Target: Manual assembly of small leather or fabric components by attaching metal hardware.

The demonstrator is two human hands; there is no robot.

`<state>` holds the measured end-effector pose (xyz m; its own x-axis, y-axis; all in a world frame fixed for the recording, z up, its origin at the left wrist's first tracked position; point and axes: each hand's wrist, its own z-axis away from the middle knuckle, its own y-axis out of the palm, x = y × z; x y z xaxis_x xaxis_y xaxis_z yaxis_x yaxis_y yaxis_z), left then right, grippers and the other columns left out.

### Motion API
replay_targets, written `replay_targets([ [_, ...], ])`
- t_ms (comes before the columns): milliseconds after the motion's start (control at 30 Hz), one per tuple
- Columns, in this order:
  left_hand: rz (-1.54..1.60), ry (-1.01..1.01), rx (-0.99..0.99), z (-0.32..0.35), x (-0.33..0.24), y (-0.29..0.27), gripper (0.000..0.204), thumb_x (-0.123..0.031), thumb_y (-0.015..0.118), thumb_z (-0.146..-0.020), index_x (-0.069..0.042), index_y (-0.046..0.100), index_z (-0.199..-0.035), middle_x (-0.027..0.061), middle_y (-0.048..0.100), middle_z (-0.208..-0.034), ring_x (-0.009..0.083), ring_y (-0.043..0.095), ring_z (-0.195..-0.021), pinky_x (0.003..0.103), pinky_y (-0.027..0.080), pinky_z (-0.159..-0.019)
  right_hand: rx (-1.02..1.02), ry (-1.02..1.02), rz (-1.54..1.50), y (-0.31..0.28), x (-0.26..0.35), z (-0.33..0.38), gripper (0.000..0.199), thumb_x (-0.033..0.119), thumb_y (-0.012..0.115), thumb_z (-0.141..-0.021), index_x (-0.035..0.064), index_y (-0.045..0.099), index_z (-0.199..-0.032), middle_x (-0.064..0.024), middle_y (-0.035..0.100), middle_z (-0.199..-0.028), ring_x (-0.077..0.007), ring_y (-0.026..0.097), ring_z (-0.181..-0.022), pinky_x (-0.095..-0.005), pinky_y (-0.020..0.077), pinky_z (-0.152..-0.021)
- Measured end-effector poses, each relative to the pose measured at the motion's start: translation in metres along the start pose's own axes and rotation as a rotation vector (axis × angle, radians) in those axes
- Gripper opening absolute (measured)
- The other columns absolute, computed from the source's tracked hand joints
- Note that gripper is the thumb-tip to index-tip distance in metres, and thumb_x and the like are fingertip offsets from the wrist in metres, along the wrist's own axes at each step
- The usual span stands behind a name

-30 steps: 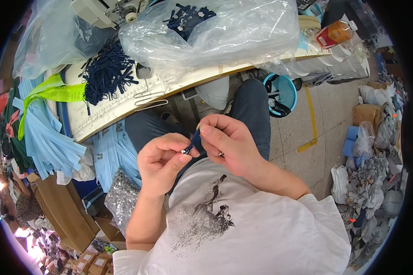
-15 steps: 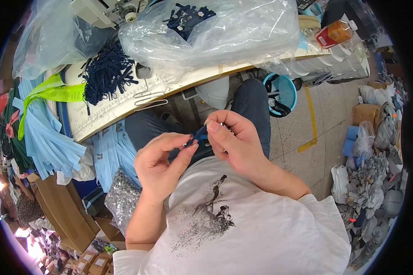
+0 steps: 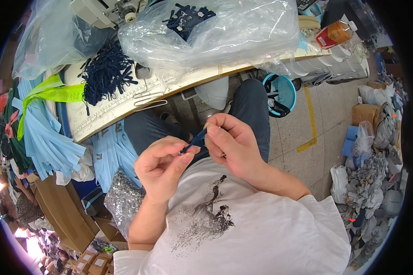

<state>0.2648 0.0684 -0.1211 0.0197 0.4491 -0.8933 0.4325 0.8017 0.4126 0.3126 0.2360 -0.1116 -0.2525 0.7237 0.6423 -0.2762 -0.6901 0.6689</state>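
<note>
In front of my chest, above my lap, a short dark blue strap [image 3: 197,138] runs between my two hands. My left hand [image 3: 160,167] is closed in a pinch on its lower left end, where a small shiny bit shows at the fingertips. Thumb and forefinger of my right hand [image 3: 236,145] grip the upper right end, the other fingers curled in. What the right palm may hold is hidden. On the table beyond lies a heap of similar dark blue straps [image 3: 106,75]. More dark blue pieces with shiny bits [image 3: 188,20] rest on a clear plastic bag [image 3: 248,34].
A white sewing machine [image 3: 95,11] stands at the table's far left. Light blue strips [image 3: 46,133] and a lime-green band [image 3: 55,91] hang over the left side. A blue basket [image 3: 282,91] is on the floor, and a bottle [image 3: 335,34] is at the far right.
My left fingers have shifted slightly down along the strap, and more of it shows between the hands. The right hand has barely moved.
</note>
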Motion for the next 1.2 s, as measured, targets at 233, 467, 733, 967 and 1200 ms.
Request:
replay_targets([
  [233, -0.420, -0.064, 0.047, -0.013, -0.014, -0.002, 0.033, 0.015, 0.071, -0.073, 0.004, 0.065, -0.103, 0.0125, 0.067, -0.089, 0.0186, 0.066, -0.081, 0.027, 0.052, -0.072, -0.006, -0.048, 0.102, 0.001, 0.010, -0.002, 0.013, 0.016, 0.051, -0.099, 0.0035, 0.053, -0.102, 0.0015, 0.045, -0.063, -0.0035, 0.034, -0.050, -0.0200, 0.0264, -0.042],
  [467, -0.724, 0.018, 0.064, -0.023, -0.025, 0.007, 0.042, 0.004, 0.081, -0.064, 0.000, 0.068, -0.103, 0.0065, 0.066, -0.082, 0.0158, 0.063, -0.073, 0.025, 0.049, -0.066, 0.018, -0.062, 0.154, 0.000, 0.010, 0.001, 0.014, 0.016, 0.051, -0.100, 0.0029, 0.053, -0.102, 0.0018, 0.045, -0.064, -0.0032, 0.035, -0.051, -0.0197, 0.0259, -0.042],
  [733, -0.819, 0.158, 0.106, -0.025, -0.018, 0.006, 0.032, 0.007, 0.078, -0.063, 0.000, 0.068, -0.092, 0.0072, 0.065, -0.078, 0.0161, 0.061, -0.065, 0.026, 0.048, -0.059, 0.027, -0.050, 0.085, 0.001, 0.011, 0.001, 0.016, 0.020, 0.056, -0.098, 0.0044, 0.057, -0.102, 0.0057, 0.047, -0.068, -0.0001, 0.035, -0.053, -0.0181, 0.0265, -0.044],
  [967, -0.895, 0.316, 0.057, -0.026, -0.017, 0.006, 0.025, 0.011, 0.071, -0.063, 0.000, 0.066, -0.084, 0.0090, 0.066, -0.075, 0.0176, 0.062, -0.061, 0.026, 0.048, -0.057, -0.002, -0.023, 0.041, 0.000, 0.010, -0.001, 0.015, 0.020, 0.056, -0.099, 0.0049, 0.056, -0.102, 0.0053, 0.046, -0.066, -0.0007, 0.036, -0.054, -0.0186, 0.0269, -0.044],
  [1200, -0.690, 0.257, 0.033, -0.017, -0.015, 0.006, 0.024, 0.014, 0.070, -0.063, 0.003, 0.066, -0.084, 0.0114, 0.067, -0.076, 0.0180, 0.063, -0.064, 0.026, 0.048, -0.057, 0.023, 0.033, -0.032, -0.003, 0.004, -0.003, 0.013, 0.017, 0.054, -0.098, 0.0050, 0.054, -0.103, 0.0022, 0.044, -0.070, -0.0045, 0.037, -0.056, -0.0197, 0.0266, -0.042],
])
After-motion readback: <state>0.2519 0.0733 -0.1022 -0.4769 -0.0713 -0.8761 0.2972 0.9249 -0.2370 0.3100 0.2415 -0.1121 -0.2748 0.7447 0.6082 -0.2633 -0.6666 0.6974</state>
